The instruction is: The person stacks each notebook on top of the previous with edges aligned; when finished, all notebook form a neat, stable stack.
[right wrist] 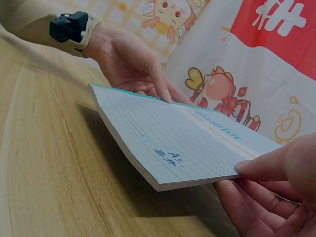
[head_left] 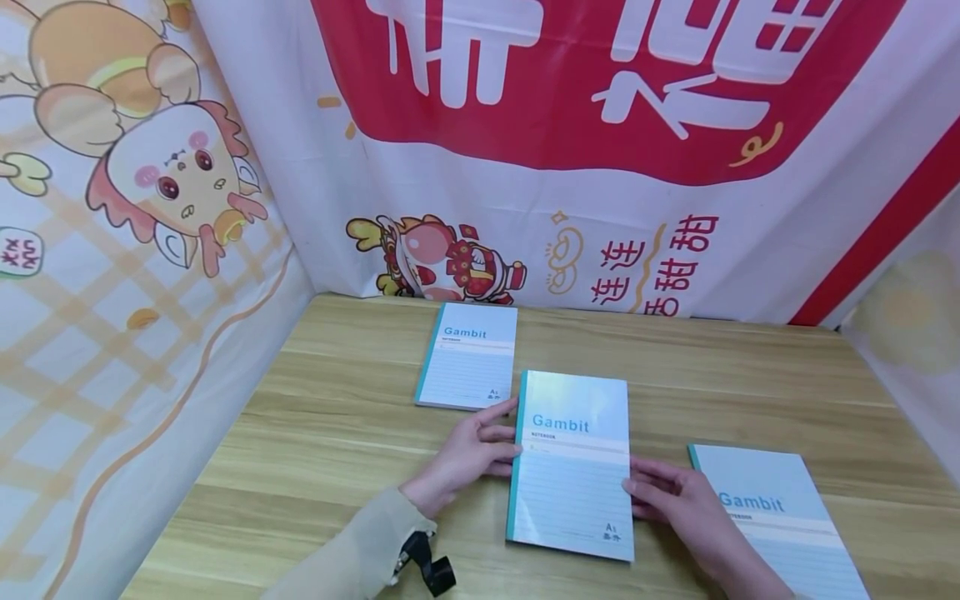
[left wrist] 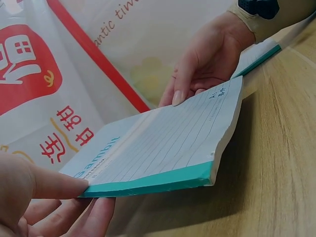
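Note:
A light blue notebook (head_left: 573, 492) with a teal spine and "Gambit" on its cover is held between both hands, raised a little off the table. My left hand (head_left: 468, 454) pinches the spine edge, thumb on the cover and fingers beneath, as the left wrist view shows. On the opposite edge my right hand (head_left: 678, 504) pinches likewise, its thumb (right wrist: 264, 165) on top and fingers underneath. The notebook's near end shows its page edges in both wrist views, with a shadow on the wood below it.
A second Gambit notebook (head_left: 468, 367) lies at the back, left of the held one. Another notebook (head_left: 780, 517) lies at the right, partly behind my right forearm. The wooden table (head_left: 315, 400) meets printed cloth hangings (head_left: 300, 125) at its back and left.

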Action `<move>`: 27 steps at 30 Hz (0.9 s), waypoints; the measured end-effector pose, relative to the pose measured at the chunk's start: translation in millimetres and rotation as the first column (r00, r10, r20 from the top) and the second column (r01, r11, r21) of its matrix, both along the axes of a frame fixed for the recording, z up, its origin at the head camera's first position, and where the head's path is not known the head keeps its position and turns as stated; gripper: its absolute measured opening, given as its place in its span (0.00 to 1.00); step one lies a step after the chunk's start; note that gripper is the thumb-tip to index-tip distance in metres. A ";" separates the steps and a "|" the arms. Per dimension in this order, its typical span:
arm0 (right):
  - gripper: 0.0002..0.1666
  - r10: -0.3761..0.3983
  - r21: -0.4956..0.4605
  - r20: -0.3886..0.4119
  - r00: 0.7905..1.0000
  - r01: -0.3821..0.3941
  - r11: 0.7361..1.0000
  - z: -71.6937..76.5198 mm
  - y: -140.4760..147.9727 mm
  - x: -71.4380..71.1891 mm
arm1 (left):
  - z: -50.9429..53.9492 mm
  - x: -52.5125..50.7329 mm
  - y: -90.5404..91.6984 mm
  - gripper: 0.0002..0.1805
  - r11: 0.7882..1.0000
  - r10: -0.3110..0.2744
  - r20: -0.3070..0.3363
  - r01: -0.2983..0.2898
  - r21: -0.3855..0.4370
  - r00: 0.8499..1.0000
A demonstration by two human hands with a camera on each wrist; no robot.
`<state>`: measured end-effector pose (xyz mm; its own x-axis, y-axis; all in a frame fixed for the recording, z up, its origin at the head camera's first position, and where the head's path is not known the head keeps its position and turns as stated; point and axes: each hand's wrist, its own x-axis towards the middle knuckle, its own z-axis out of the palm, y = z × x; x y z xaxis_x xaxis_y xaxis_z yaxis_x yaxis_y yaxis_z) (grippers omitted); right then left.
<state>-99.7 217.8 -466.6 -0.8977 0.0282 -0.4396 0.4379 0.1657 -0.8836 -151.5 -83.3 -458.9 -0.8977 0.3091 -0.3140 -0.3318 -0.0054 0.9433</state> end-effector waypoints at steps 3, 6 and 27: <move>0.31 0.009 -0.021 -0.009 1.000 -0.009 1.000 0.5 0.0 -0.9 | 1.0 -0.5 -1.6 0.37 1.000 0.003 0.002 -0.003 0.000 1.000; 0.31 0.005 -0.039 -0.014 1.000 -0.006 0.999 1.3 -0.7 -1.7 | 1.2 -1.1 -3.5 0.35 1.000 0.003 -0.001 -0.003 0.004 1.000; 0.31 0.043 -0.107 -0.127 0.991 -0.057 0.993 8.7 -7.3 -12.3 | 5.8 -0.8 -18.9 0.32 1.000 -0.002 0.000 0.002 0.000 1.000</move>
<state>-112.0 210.5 -457.8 -0.9448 -0.0603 -0.3222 0.3169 0.0827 -0.9448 -152.3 -102.2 -453.0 -0.8970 0.3108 -0.3144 -0.3323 -0.0049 0.9432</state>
